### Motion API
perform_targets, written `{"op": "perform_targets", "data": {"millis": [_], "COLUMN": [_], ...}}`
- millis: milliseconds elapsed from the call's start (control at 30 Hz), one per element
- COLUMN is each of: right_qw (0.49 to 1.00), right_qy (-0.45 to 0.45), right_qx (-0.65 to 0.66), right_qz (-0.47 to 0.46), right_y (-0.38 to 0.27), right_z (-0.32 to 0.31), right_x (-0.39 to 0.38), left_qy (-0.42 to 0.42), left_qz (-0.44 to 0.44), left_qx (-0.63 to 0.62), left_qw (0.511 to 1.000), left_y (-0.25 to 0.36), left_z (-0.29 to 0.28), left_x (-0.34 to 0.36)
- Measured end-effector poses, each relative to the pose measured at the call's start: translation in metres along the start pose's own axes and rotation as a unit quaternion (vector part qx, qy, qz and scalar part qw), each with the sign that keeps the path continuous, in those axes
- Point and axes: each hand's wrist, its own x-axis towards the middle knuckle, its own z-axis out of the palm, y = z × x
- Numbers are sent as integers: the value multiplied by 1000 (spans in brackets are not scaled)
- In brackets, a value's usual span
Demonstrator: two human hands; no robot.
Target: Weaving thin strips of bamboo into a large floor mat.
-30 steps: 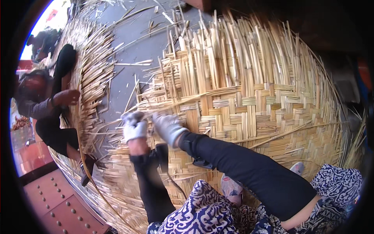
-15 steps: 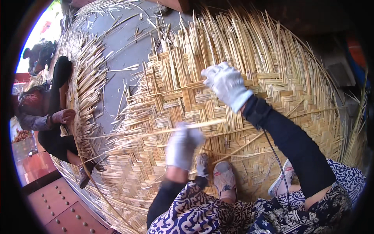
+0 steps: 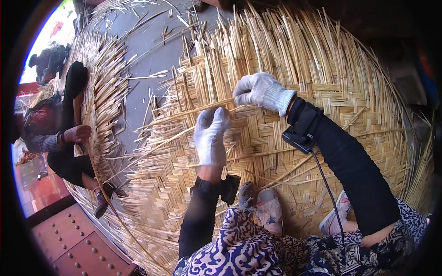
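Observation:
Both my hands wear pale gloves and are over a large woven reed mat (image 3: 294, 119). A long flat reed strip (image 3: 177, 113) lies slantwise across the mat's upright strips. My right hand (image 3: 263, 92) pinches this strip near its right end, fingertips together. Just left of it and nearer to me, my left hand (image 3: 212, 138) has thumb and fingers curled round the same strip. Loose upright strip ends (image 3: 271, 41) fan out beyond my hands. Black straps with small dark boxes sit on both wrists, a cable (image 3: 329, 193) running from the right one.
At the left a person's gloved hand (image 3: 77, 133) rests by the edge of another reed piece (image 3: 103, 87). Grey floor (image 3: 152, 60) with scattered reed bits lies between. My patterned shoe (image 3: 269, 211) stands on the mat beside a grey object (image 3: 246, 197) I cannot make out. Red studded panels (image 3: 83, 244) are lower left.
My left hand has moved away from me, up to the strip by my right hand. My right hand has shifted slightly left and turned. The co-worker's hand has barely moved.

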Motion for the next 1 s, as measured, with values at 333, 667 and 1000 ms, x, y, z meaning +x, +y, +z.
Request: {"op": "perform_targets", "data": {"millis": [333,667,1000], "right_qw": [996,938,961], "right_qy": [13,6,216], "right_qx": [83,-346,-170], "right_qz": [27,23,13], "right_y": [-13,-11,-6], "right_z": [12,-1,-9], "right_x": [7,-1,-21], "left_qy": [78,112,122], "left_qz": [92,147,249], "left_qx": [57,26,584], "left_qw": [991,982,762], "left_y": [-6,9,-8], "left_z": [9,-2,21], "left_x": [13,33,68]}}
